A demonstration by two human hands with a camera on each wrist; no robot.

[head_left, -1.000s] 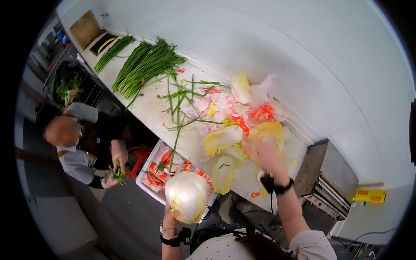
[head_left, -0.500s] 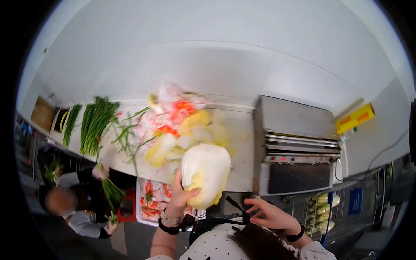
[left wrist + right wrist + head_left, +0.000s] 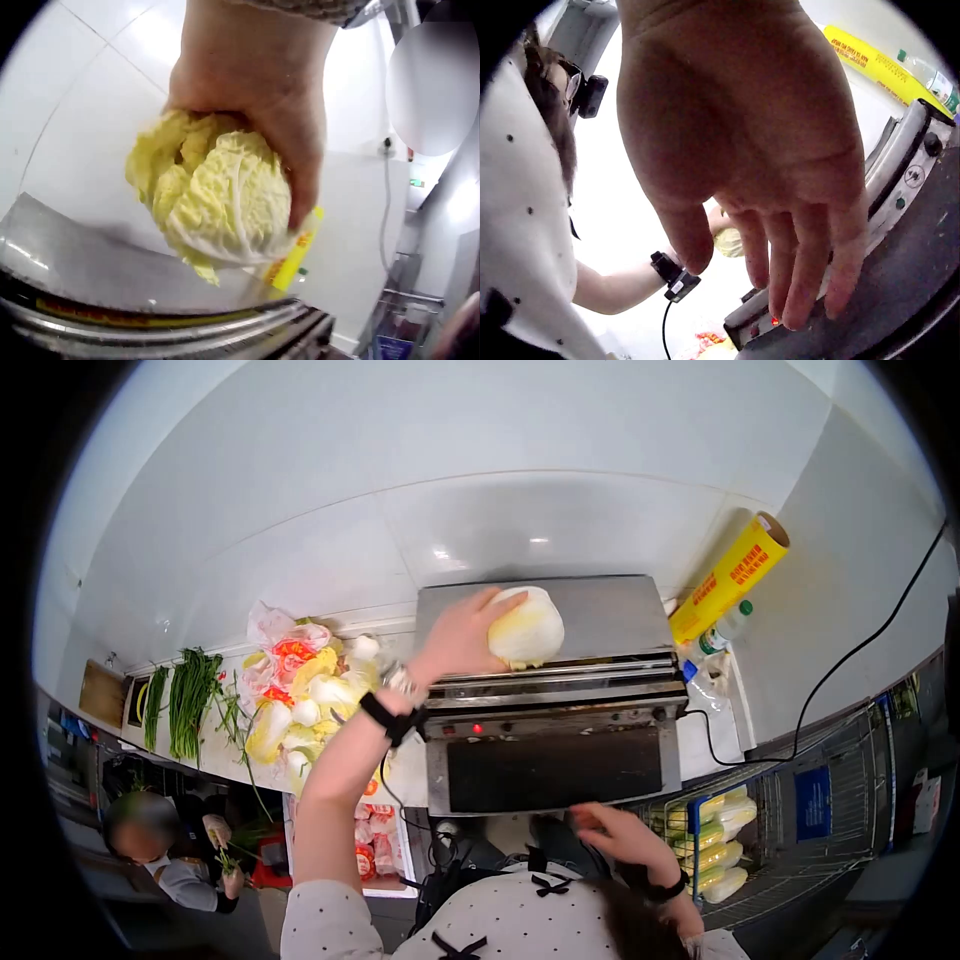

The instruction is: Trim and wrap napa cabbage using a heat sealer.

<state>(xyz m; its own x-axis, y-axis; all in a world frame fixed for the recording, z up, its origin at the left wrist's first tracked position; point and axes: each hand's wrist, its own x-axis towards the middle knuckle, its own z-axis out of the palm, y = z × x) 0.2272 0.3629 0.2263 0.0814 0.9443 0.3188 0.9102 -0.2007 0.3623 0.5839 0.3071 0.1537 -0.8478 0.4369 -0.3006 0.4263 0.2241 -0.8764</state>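
In the head view my left hand (image 3: 466,634) grips a pale napa cabbage (image 3: 527,628) over the flat metal top of a wrapping machine (image 3: 600,610). The left wrist view has the yellow crinkled leaf end of the cabbage (image 3: 225,199) facing the camera, with my left hand (image 3: 259,82) curled round it. My right hand (image 3: 630,842) is held off the machine's front edge, near its dark plate (image 3: 555,770). Seen in the right wrist view, my right hand (image 3: 742,142) has its fingers loosely extended and holds nothing.
Loose cabbage leaves (image 3: 270,730) and green stalks (image 3: 190,705) lie on the counter at left. A yellow box (image 3: 730,578) and a bottle (image 3: 728,628) stand right of the machine. A cart (image 3: 790,840) holds several cabbages (image 3: 718,855). Another person (image 3: 165,850) is at lower left.
The view has swung right to the machine. My left hand has carried the cabbage from above the crate and counter edge to over the machine's top. My right hand has left the leaves.
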